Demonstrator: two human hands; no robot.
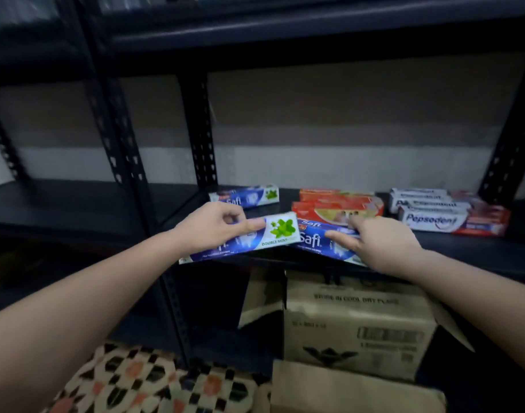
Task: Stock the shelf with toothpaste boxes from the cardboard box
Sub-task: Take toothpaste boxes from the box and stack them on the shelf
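Observation:
My left hand (213,223) grips a blue and white Safi toothpaste box (264,236) with a green mint leaf picture, held over the front edge of the dark shelf (478,248). My right hand (377,244) grips a second blue Safi box (313,238) just to the right, its left end touching the first box. A third Safi box (246,196) lies further back on the shelf. The open cardboard box (356,326) stands on the floor below my right arm.
Red toothpaste boxes (335,205) are stacked mid-shelf, and white Pepsodent boxes (446,211) sit at the right. Perforated black uprights (200,132) frame the bay. A patterned mat (154,383) covers the floor at lower left. Another shelf board (315,28) runs overhead.

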